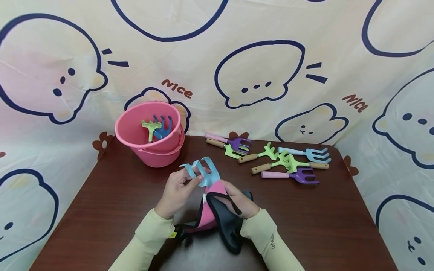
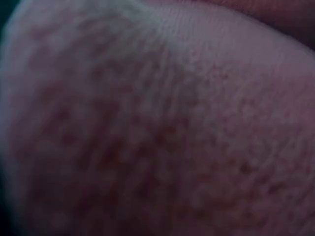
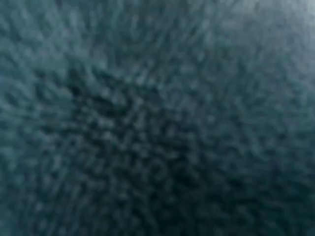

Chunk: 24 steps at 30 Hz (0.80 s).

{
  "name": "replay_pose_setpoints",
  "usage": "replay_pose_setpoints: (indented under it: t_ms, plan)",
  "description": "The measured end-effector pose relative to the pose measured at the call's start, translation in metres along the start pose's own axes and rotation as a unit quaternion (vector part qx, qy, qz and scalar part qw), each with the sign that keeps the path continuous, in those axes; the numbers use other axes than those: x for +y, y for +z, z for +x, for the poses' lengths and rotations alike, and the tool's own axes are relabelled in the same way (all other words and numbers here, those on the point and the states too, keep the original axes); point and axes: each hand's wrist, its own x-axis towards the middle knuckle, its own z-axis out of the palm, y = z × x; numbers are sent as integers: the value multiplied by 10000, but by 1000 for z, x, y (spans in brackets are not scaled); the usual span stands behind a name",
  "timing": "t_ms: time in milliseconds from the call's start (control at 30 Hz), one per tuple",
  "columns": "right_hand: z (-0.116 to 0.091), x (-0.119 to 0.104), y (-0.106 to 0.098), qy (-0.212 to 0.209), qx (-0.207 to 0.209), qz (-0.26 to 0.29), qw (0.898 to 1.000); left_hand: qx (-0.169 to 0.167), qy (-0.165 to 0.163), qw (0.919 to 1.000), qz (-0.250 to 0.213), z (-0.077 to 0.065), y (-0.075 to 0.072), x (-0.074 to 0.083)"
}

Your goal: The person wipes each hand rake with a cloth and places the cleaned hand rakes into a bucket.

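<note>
- Now, the light-blue hand fork [image 1: 212, 176] is held up in front of the person, above the tabletop [image 1: 325, 226], its head out at the upper end of a black-edged pink-and-grey fabric piece [image 1: 224, 226].
- The left grip [image 1: 177, 190] pinches the fork's head near the tines; the right grip [image 1: 246, 205] is curled about the pink fabric just below the head, though its fingertips are partly hidden.
- The step in hand looks like managing fork and fabric together; the handle is out of sight, so whether the cloth wraps it cannot be told.
- To do it well, I'd hold the head firmly, line it up with the fabric, and move one hand at a time so the tines don't snag the black edging.
- Counted: one fork in hand, one fabric piece.
- On the tabletop to the right: four green-headed tools [image 1: 269, 150] with wooden handles, two purple forks [image 1: 301, 176] with pink handles, one second light-blue fork [image 1: 315, 155].
- To the left: seemingly two nested pink buckets [image 1: 159, 160], with one green rake [image 1: 151, 128] and one darker blue fork [image 1: 163, 131] visible inside.
</note>
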Motion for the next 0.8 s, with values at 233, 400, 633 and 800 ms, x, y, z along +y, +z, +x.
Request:
replay_pose_setpoints:
  t_ms: [233, 400, 633, 800]
  plan:
    - [6, 4, 3, -869, 478, -1488, 9839, 138, 188, 9997, 42, 6, -4, 3]
    - [12, 13, 9, -986, 1459, -3115, 9338, 545, 296, 9977, 272, 7, -4, 3]
    - [12, 27, 3, -868, 1448, -3057, 9370, 1488, 181, 9886, -104, 7, -11, 3]
    - [12, 25, -6, -400, 886, -2970, 9499, 1941, 585, 9775, -589, 8, -25, 6]
